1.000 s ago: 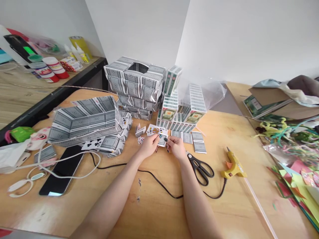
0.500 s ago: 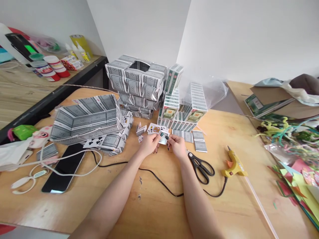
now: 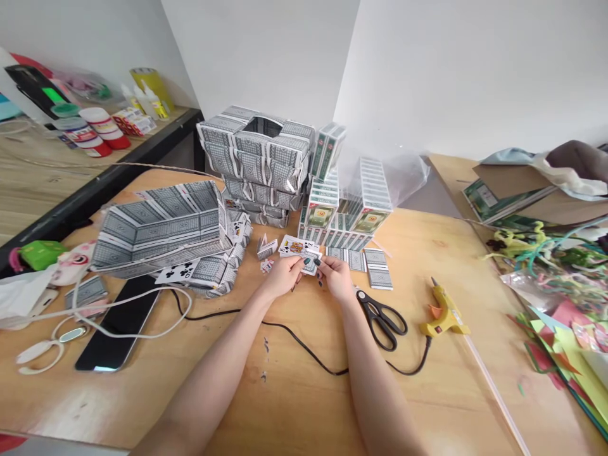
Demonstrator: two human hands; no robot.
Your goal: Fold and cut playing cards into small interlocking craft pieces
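Between the fingertips of my left hand point(image 3: 284, 275) and my right hand point(image 3: 335, 275) is a playing card point(image 3: 311, 264), its patterned grey back turned up. Both hands pinch it, the left at one end and the right at the other. Just beyond lie face-up playing cards point(image 3: 291, 245), a king among them. A small folded card piece point(image 3: 266, 247) stands to their left. Several face-down cards point(image 3: 378, 268) lie to the right of my hands. Black-handled scissors point(image 3: 381, 318) rest beside my right wrist.
Card-covered boxes point(image 3: 259, 149) are stacked at the back, with an open card-covered tray point(image 3: 164, 228) to the left. Boxed card decks point(image 3: 373, 190) stand behind my hands. A yellow glue gun point(image 3: 444, 313) lies right, its black cord point(image 3: 304, 345) crossing under my forearms. A phone point(image 3: 118, 326) lies left.
The view has shifted slightly. My fingers have moved a little on the card, and its patterned back shows more plainly now. Both hands still hold it in about the same place.
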